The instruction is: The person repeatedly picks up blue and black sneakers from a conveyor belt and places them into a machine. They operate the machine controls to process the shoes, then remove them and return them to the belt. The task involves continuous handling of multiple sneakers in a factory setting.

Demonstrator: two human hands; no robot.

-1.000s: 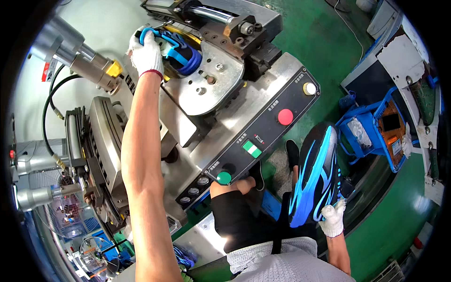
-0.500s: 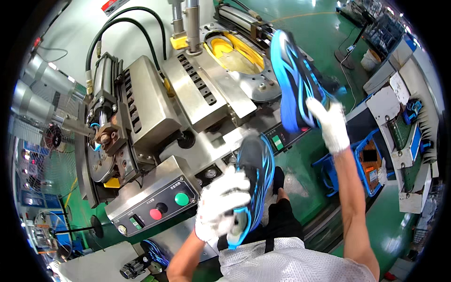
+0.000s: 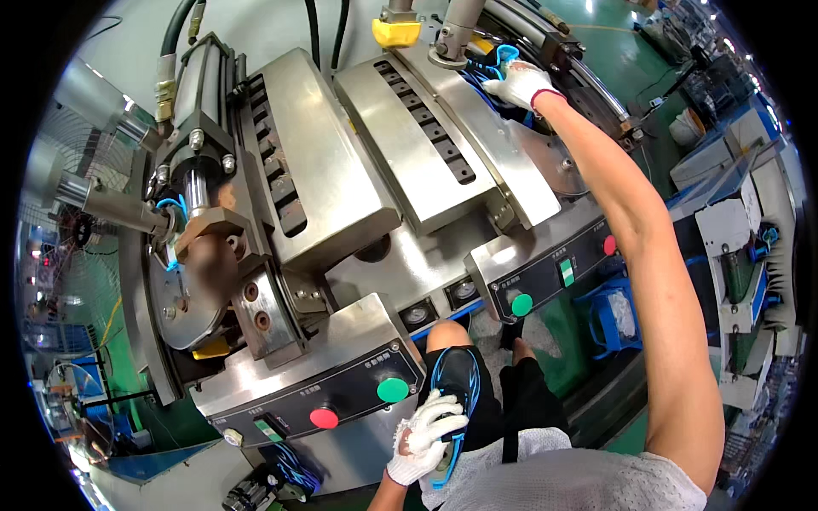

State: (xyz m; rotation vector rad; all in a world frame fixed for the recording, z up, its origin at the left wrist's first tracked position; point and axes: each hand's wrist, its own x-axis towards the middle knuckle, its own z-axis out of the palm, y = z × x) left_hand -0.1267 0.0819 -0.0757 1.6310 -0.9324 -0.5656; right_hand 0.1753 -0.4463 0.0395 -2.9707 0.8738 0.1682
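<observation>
Both my hands wear white knit gloves. My left hand (image 3: 429, 436) is closed around the heel end of a black sneaker (image 3: 456, 371) with blue lines, its toe pointing away from me above my lap. Reaching far forward, my right hand (image 3: 521, 83) is closed on another black and blue sneaker (image 3: 479, 88). That sneaker sits low at the right station of a steel press machine (image 3: 423, 149), beside an upright metal rod (image 3: 458, 34). My hand and the steel cover hide most of it.
Two control panels with green buttons (image 3: 393, 390) and red buttons (image 3: 324, 418) line the machine's near edge. A hydraulic cylinder (image 3: 198, 111) stands at left. Another blue-and-black shoe (image 3: 294, 470) lies on the lower-left surface. A blue stool (image 3: 615, 315) is at right.
My right hand has carried its sneaker from the right side forward into the machine's right station. My left hand has lowered its sneaker toward my lap. The view has shifted.
</observation>
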